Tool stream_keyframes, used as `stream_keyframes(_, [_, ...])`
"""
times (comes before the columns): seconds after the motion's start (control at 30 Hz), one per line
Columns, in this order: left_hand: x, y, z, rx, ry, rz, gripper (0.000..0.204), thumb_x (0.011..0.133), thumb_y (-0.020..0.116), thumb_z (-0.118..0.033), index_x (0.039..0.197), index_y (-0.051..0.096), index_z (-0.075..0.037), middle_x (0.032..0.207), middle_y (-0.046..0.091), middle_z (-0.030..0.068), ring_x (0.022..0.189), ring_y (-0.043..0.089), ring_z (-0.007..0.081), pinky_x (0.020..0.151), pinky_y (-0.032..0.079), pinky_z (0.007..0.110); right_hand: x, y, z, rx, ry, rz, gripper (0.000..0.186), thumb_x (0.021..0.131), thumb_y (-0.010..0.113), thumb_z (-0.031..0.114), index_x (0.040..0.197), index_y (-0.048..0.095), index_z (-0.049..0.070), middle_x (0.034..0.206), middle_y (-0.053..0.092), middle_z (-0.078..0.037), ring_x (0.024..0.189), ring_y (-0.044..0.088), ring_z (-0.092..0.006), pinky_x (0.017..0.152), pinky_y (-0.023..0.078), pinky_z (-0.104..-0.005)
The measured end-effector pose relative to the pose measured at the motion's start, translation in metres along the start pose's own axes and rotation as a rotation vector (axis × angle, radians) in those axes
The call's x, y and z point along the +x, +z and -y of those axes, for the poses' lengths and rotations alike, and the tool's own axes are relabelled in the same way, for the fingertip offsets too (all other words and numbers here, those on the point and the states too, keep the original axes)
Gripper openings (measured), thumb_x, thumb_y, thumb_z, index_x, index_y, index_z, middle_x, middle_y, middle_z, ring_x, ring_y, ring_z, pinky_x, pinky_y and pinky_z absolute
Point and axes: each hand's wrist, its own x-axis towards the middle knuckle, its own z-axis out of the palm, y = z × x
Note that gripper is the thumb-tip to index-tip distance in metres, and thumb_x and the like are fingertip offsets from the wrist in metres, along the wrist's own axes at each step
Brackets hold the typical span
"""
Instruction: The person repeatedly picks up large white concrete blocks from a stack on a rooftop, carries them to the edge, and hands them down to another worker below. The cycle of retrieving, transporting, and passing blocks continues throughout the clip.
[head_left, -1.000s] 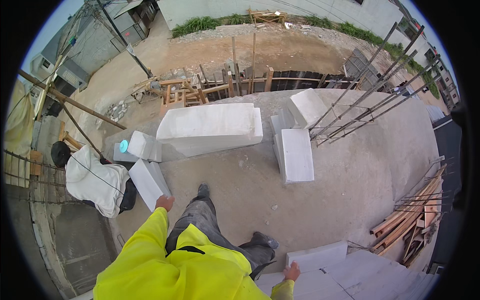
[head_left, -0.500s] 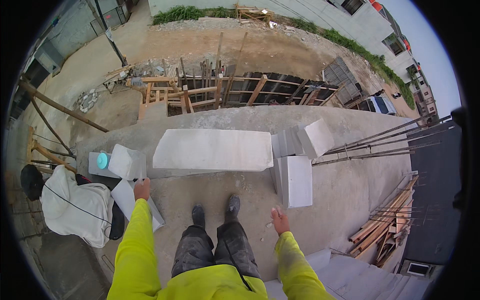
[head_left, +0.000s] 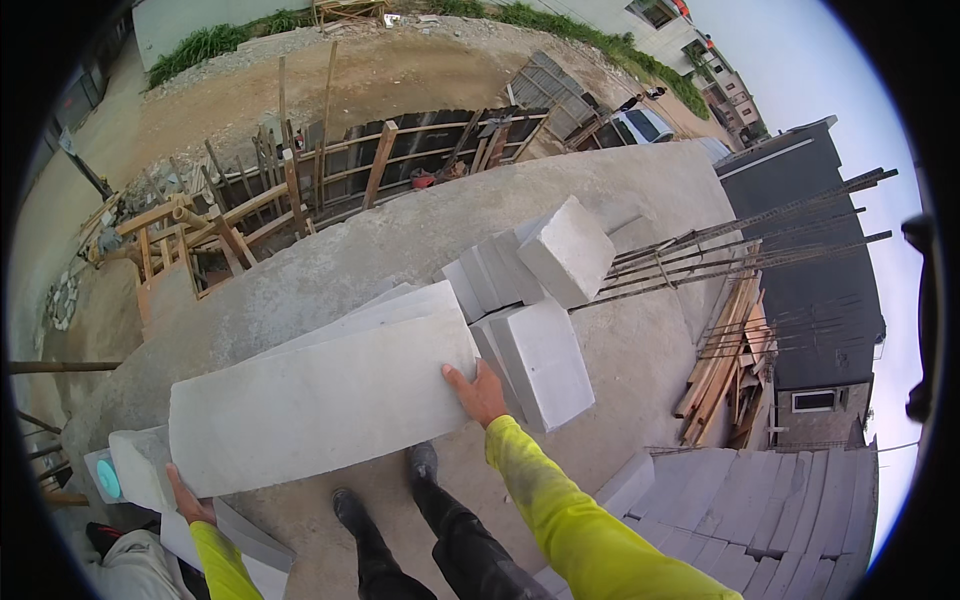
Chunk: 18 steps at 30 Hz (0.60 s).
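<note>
The long white block [head_left: 320, 392], at centre-left, is held by its ends between the left hand [head_left: 190, 498] and the right hand [head_left: 480, 393]. Were either end poorly gripped, the boots [head_left: 423, 463] on its near side could be struck, or the smaller blocks [head_left: 546, 366] at right knocked.

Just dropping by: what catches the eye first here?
The long white block left of center, with the left hand and right hand at its two ends. Then the steel bars jutting out at upper right, and the bright yellow sleeve at the bottom.
</note>
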Motion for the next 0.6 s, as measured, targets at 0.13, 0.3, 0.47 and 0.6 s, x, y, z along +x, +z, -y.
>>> stream_keyframes(0.13, [0.015, 0.005, -0.034, 0.043, -0.095, 0.223, 0.068, 0.094, 0.051, -0.059, 0.139, 0.051, -0.008, 0.137, 0.056, 0.0079, 0.124, 0.054, 0.0269, 0.105, 0.043, 0.042, -0.053, -0.009, -0.032, 0.126, 0.298, 0.040, 0.072, 0.086, 0.070, 0.049, 0.127, 0.053, -0.007, 0.116, 0.064, -0.022, 0.107, 0.062, -0.0258, 0.095, 0.048, -0.0384])
stream_keyframes(0.3, [0.045, 0.019, -0.065, 0.398, -0.167, 0.453, 0.070, 0.096, 0.043, -0.062, 0.139, 0.052, -0.008, 0.131, 0.061, 0.0118, 0.117, 0.060, 0.0291, 0.103, 0.046, 0.042, -0.029, -0.003, -0.059, 0.752, 0.266, 0.150, 0.066, 0.090, 0.065, 0.046, 0.134, 0.052, -0.001, 0.117, 0.064, -0.012, 0.104, 0.061, -0.0203, 0.094, 0.048, -0.0339])
stream_keyframes(0.47, [0.028, 0.007, -0.053, 0.467, -0.186, 0.435, 0.073, 0.098, 0.034, -0.062, 0.138, 0.052, -0.004, 0.128, 0.062, 0.0139, 0.113, 0.062, 0.0297, 0.099, 0.049, 0.040, -0.046, -0.033, -0.057, 0.772, 0.388, 0.301, 0.061, 0.091, 0.065, 0.042, 0.137, 0.053, 0.004, 0.119, 0.064, -0.007, 0.104, 0.061, -0.0156, 0.095, 0.047, -0.0314])
stream_keyframes(0.6, [-0.071, -0.023, -0.054, 0.669, -0.221, 0.367, 0.072, 0.099, 0.036, -0.058, 0.137, 0.052, 0.000, 0.130, 0.061, 0.0158, 0.116, 0.060, 0.0300, 0.101, 0.046, 0.040, -0.159, -0.130, -0.060, 0.743, 0.519, 0.159, 0.072, 0.087, 0.072, 0.037, 0.146, 0.046, 0.005, 0.127, 0.062, -0.008, 0.108, 0.060, -0.0153, 0.095, 0.047, -0.0309])
